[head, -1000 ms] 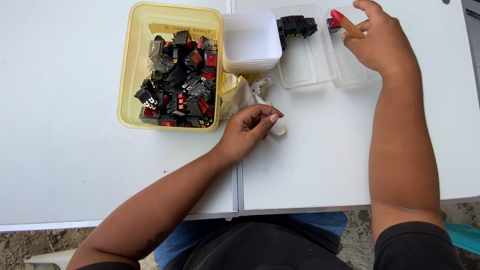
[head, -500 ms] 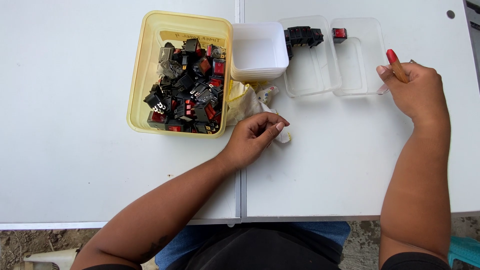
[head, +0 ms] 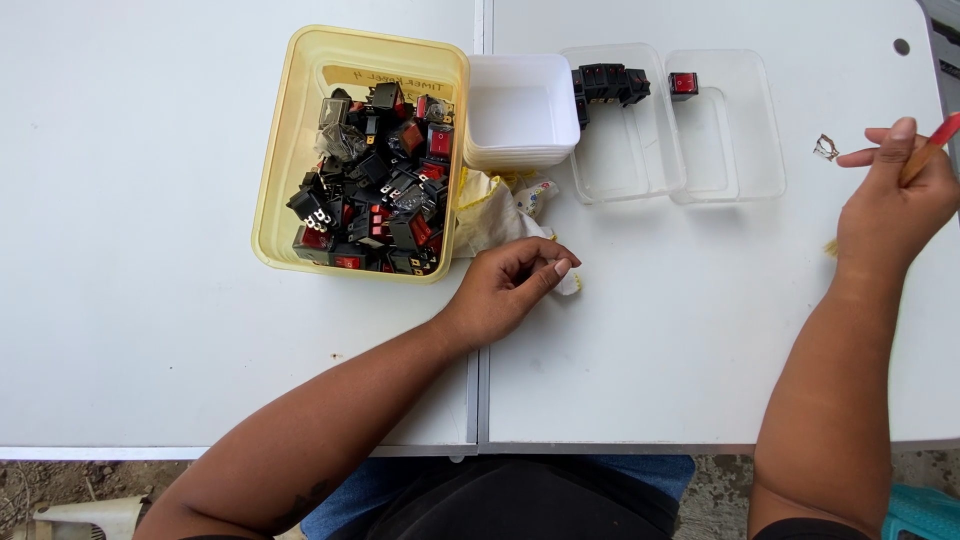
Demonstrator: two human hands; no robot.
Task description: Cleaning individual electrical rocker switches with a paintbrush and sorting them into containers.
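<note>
My left hand (head: 512,285) rests on the white table (head: 150,330) with its fingers curled over the edge of a white cloth (head: 500,215). Beside it stands a yellow tub (head: 290,150) filled with several black and red rocker switches (head: 375,190). My right hand (head: 895,205) is at the far right, closed around a red-handled tool (head: 930,148). Just left of its fingers a small metal piece (head: 826,148) lies on the table.
A white square tub (head: 520,115) stands next to the yellow tub. Two clear trays follow to its right: one (head: 625,150) holds a row of black switches (head: 606,83), the other (head: 735,140) a single red switch (head: 684,84). The table's front edge runs close to my body.
My right hand has drawn back from the clear trays to the right side of the table, still holding the tool. My left hand has stayed on the cloth.
</note>
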